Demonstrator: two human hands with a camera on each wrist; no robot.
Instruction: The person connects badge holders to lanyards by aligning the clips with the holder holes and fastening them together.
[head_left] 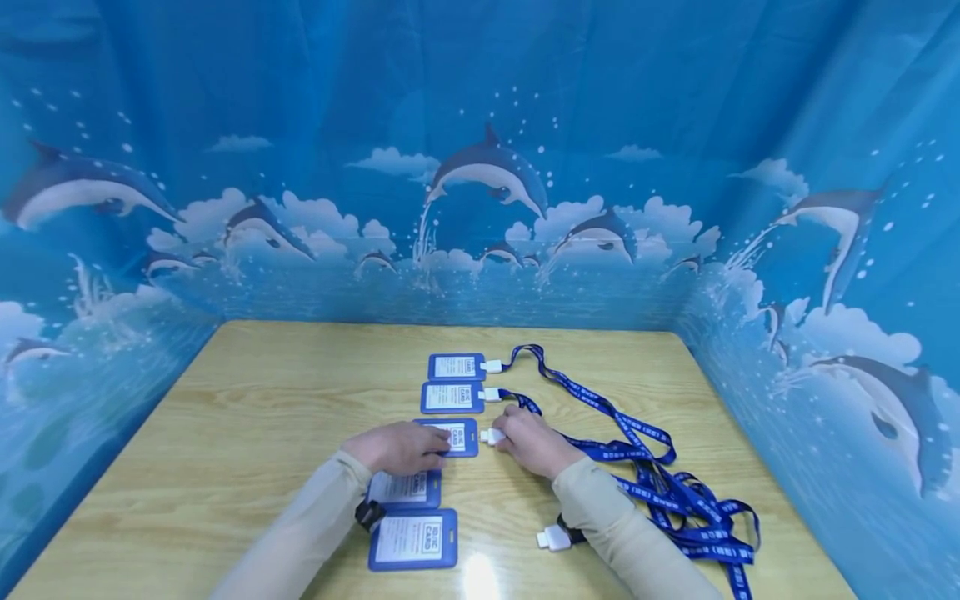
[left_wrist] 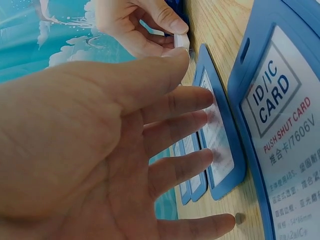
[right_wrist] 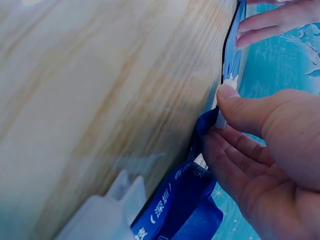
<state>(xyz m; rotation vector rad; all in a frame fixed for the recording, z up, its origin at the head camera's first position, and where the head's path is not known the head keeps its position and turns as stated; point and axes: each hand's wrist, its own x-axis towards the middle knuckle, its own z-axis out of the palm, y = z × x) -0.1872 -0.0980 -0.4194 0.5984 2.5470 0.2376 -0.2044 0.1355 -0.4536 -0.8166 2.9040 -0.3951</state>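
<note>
My left hand (head_left: 401, 447) lies over the middle blue ID card holder (head_left: 467, 437), its spread fingertips touching the card face in the left wrist view. Between thumb and fingers my right hand (head_left: 536, 440) pinches a white plastic clip (right_wrist: 221, 120) on a blue lanyard (right_wrist: 197, 131). In the head view this clip sits just right of the holder's slotted end, pointing at it. Farther back, two more card holders (head_left: 452, 397) have white lanyard clips at their slots. Two others lie nearer, one partly under my left wrist (head_left: 412, 489), the other closest to me (head_left: 412, 558).
A tangle of blue lanyards (head_left: 693, 525) spreads over the right side of the wooden table (head_left: 285, 392). Another white clip (head_left: 553, 538) lies below my right forearm. Dolphin-printed curtains (head_left: 480, 275) enclose the table at the back and sides.
</note>
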